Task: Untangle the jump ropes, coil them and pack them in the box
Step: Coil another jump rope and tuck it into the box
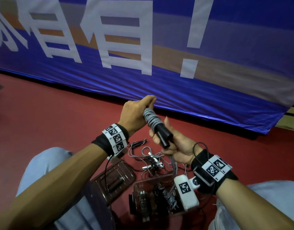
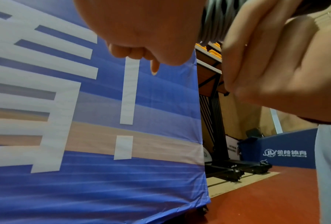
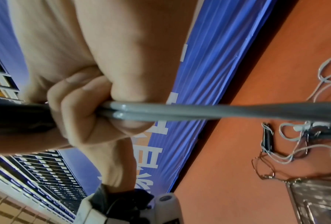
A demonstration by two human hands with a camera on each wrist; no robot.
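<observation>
Right hand: your right hand (image 1: 172, 145) curls round the black handles (image 1: 162, 135) of one jump rope, fist tight, thumb up; this makes the handles a fixed core to wind on.
Strands: in the right wrist view two grey strands (image 3: 199, 112) leave your fist side by side and run down toward the floor, so both halves of the rope feed together and the slack stays under your control.
Left hand: your left hand (image 1: 136, 113) is closed at the top of the grey coil (image 1: 150, 117), fingers bent; it seems to pinch the rope there to lay the next turn, though the fingertips are hidden, so the exact hold cannot be told.
Coil: the turns sit stacked tightly on the upper part of the handles, the lower ends bare; judged from this, the winding is well along but slack remains.
Tangle: more thin ropes (image 1: 151, 160) lie knotted on the red floor (image 1: 60, 105) just beyond the box, waiting their turn.
Box: the clear box (image 1: 152, 198) stands open between your knees, already holding wound ropes; it is close so a finished bundle drops straight in.
Lid: the lid (image 1: 113, 178) lies flat beside the box on your left, out of the way.
Risk: let your left hand go slack and the turns will likely spring loose.
</observation>
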